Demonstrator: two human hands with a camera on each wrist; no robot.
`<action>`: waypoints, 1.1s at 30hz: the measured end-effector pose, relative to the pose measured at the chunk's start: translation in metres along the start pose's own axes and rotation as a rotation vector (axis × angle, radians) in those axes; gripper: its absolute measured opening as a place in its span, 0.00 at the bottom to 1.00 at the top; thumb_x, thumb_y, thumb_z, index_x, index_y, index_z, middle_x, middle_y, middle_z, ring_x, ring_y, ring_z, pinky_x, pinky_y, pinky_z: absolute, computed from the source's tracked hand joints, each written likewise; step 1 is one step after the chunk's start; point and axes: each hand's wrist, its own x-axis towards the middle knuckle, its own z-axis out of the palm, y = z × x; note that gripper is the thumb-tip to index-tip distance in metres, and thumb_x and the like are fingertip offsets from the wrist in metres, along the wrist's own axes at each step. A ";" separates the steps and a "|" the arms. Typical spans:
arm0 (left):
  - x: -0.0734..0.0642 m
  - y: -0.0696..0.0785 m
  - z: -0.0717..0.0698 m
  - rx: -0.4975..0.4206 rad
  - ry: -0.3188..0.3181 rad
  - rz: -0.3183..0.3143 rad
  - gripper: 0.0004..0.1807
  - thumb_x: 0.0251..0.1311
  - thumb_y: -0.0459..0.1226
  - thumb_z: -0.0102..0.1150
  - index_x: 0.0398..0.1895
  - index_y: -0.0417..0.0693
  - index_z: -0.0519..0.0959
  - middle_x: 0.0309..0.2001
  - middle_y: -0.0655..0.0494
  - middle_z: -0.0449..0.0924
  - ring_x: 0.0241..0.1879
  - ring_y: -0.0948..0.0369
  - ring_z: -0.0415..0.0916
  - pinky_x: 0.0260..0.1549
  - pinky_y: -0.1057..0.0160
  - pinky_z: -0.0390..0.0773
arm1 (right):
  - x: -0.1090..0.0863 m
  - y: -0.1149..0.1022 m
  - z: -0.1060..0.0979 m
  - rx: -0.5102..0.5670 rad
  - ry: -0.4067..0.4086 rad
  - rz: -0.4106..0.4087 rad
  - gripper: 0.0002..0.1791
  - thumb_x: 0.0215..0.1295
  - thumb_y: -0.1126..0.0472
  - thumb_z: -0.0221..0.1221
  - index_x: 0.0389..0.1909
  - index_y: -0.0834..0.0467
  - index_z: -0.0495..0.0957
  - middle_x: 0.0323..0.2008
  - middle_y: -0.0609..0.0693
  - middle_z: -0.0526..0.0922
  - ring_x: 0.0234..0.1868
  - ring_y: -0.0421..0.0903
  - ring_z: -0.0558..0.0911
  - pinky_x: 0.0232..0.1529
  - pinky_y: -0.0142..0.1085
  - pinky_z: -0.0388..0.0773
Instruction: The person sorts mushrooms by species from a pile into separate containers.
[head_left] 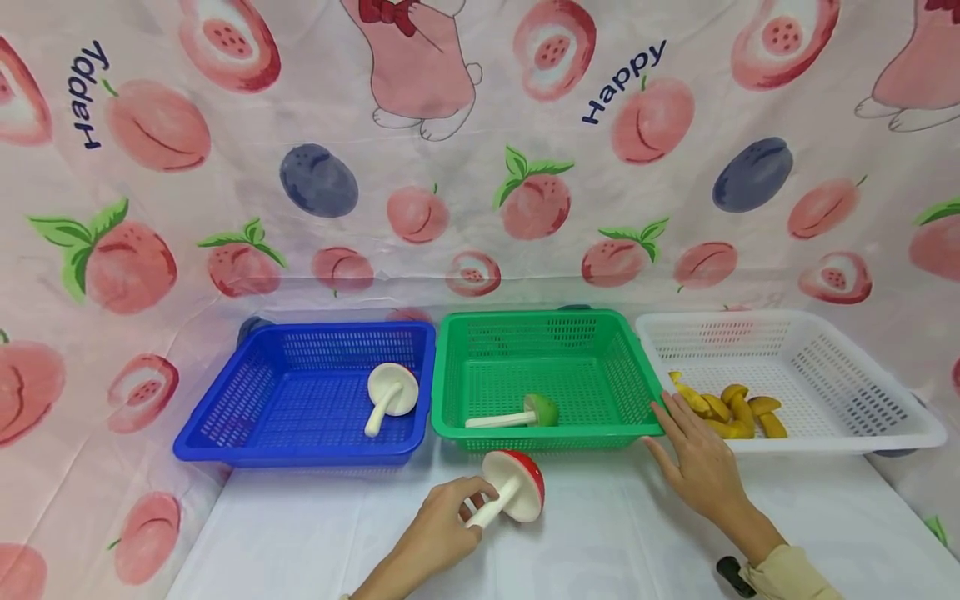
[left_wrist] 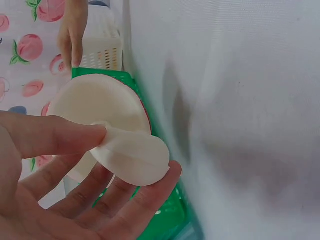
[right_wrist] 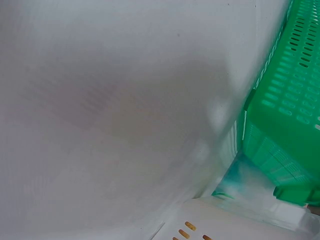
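Note:
In the head view my left hand (head_left: 448, 521) pinches the white stem of a toy mushroom with a red cap (head_left: 517, 486), in front of the green basket (head_left: 450, 429). The left wrist view shows the thumb and fingers around the pale stem (left_wrist: 135, 156), with the cap's cream underside (left_wrist: 95, 100) beyond. My right hand (head_left: 699, 462) has its fingers extended over the front corner where the green and white baskets (head_left: 847, 443) meet. A green-capped mushroom (head_left: 542, 410) lies on its side in the green basket. Another red-edged mushroom (head_left: 393, 389) lies in the blue basket (head_left: 300, 455).
Several yellow mushrooms (head_left: 738, 412) lie in the white basket's left part. The three baskets stand side by side on a white cloth (head_left: 600, 533), against a fruit-printed curtain (head_left: 480, 167). A small black object (head_left: 735, 577) is by the right sleeve.

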 end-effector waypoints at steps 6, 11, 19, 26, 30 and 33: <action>-0.008 0.004 -0.017 -0.029 0.006 0.021 0.22 0.42 0.20 0.57 0.41 0.49 0.80 0.32 0.59 0.77 0.28 0.63 0.73 0.25 0.68 0.75 | 0.001 0.000 0.001 0.001 0.005 -0.001 0.31 0.58 0.52 0.63 0.59 0.65 0.73 0.63 0.62 0.69 0.64 0.59 0.68 0.60 0.52 0.67; -0.012 0.009 -0.032 -0.031 0.034 0.032 0.22 0.43 0.20 0.57 0.43 0.48 0.79 0.34 0.57 0.77 0.29 0.59 0.75 0.26 0.67 0.75 | 0.000 0.000 0.001 0.003 -0.003 0.008 0.32 0.57 0.53 0.64 0.60 0.65 0.72 0.63 0.62 0.69 0.65 0.59 0.67 0.59 0.53 0.67; -0.017 0.013 -0.052 0.001 0.107 0.024 0.23 0.44 0.20 0.60 0.43 0.50 0.80 0.34 0.57 0.78 0.31 0.58 0.76 0.30 0.62 0.77 | 0.000 0.000 0.001 0.007 -0.002 0.004 0.31 0.60 0.52 0.62 0.60 0.65 0.72 0.64 0.62 0.69 0.65 0.59 0.66 0.70 0.40 0.53; -0.018 0.017 -0.070 -0.011 0.150 -0.017 0.23 0.46 0.19 0.61 0.44 0.50 0.80 0.36 0.55 0.79 0.33 0.59 0.76 0.24 0.68 0.78 | 0.001 0.000 0.001 0.000 -0.003 0.002 0.31 0.60 0.51 0.62 0.60 0.65 0.72 0.63 0.62 0.69 0.65 0.59 0.67 0.61 0.52 0.65; -0.018 0.018 -0.078 -0.014 0.180 -0.057 0.23 0.46 0.19 0.62 0.44 0.52 0.80 0.36 0.55 0.80 0.33 0.59 0.77 0.23 0.68 0.78 | 0.001 -0.001 0.000 0.000 -0.004 0.003 0.31 0.61 0.49 0.60 0.60 0.65 0.72 0.63 0.62 0.69 0.64 0.59 0.67 0.55 0.57 0.69; -0.016 0.018 -0.083 -0.015 0.206 -0.082 0.24 0.46 0.19 0.63 0.43 0.53 0.81 0.36 0.54 0.80 0.33 0.60 0.77 0.24 0.67 0.79 | 0.001 -0.001 0.000 0.003 -0.002 0.005 0.31 0.62 0.49 0.60 0.60 0.65 0.72 0.63 0.62 0.69 0.64 0.59 0.67 0.59 0.54 0.67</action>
